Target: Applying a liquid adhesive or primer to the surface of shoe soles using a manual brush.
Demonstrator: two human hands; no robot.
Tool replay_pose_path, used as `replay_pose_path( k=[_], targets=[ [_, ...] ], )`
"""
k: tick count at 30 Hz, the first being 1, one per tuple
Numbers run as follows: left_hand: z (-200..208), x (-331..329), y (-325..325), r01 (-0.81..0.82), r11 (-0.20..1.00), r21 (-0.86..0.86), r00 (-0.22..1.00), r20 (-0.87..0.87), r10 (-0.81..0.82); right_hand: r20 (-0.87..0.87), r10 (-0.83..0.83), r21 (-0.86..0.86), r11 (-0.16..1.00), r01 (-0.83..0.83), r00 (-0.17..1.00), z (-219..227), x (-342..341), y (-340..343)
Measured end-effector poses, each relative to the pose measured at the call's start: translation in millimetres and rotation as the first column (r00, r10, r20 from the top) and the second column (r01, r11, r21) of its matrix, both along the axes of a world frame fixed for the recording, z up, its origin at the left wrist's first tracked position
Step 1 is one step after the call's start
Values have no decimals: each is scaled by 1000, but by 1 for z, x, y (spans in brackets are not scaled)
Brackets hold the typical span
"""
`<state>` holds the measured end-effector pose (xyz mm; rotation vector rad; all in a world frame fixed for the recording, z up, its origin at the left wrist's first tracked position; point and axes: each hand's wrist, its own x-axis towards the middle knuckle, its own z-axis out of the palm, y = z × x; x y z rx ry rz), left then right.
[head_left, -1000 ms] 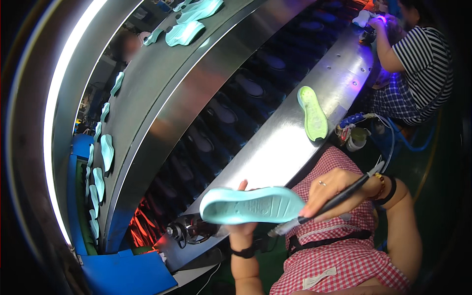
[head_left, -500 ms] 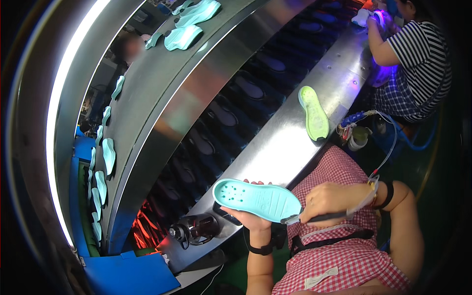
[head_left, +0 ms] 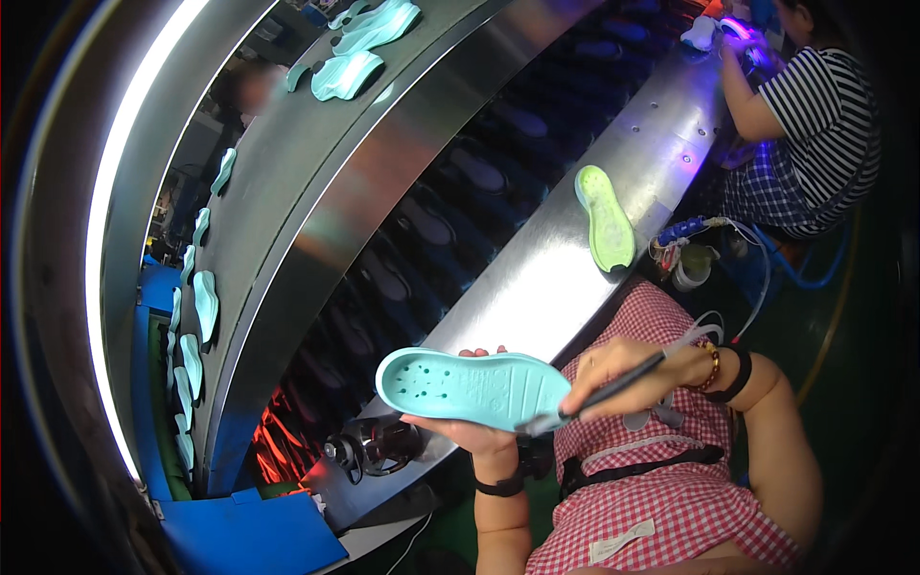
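**Sole held in the air, brush at its heel end: where it could slip**

On the far left, a row of turquoise soles (head_left: 196,316) sits along the curved upper rail, well apart from the work. Nearer the middle, the left hand (head_left: 460,431) is cupped under a turquoise sole (head_left: 474,385), palm up, fingertips showing past its far edge. The sole lies flat on that hand, above the edge of the steel bench (head_left: 537,287), not resting on it. Because the hold is loose, a push from the side could tip the sole off the palm onto the dark conveyor belt (head_left: 431,230) or down by the small black motor (head_left: 374,446).

To the right, the right hand (head_left: 623,379) is closed around a thin brush (head_left: 594,398), whose tip touches the sole's near end. Too much pressure there could swing the sole round, or smear past its rim onto the left hand's fingers.

Farther right, a green sole (head_left: 606,218) lies on the bench near a small cup (head_left: 692,266) with tubing; a wide elbow move could knock either. Beyond, a person in a striped top (head_left: 815,96) works apart.
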<state>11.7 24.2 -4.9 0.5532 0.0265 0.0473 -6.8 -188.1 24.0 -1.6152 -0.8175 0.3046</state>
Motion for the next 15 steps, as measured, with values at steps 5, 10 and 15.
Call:
replay_pose_path(
  k=[5,10,15],
  targets=[
    [23,7,-1,86,996,-27,987,139,-82,-249,7,342,936,81,968,-5,6,-2],
    [27,-17,-29,137,983,-123,990,47,-132,-660,45,414,855,312,750,-7,-3,22],
    [8,-16,-22,213,963,-163,977,43,-209,-384,-97,344,908,240,918,-11,-8,25]
  ],
)
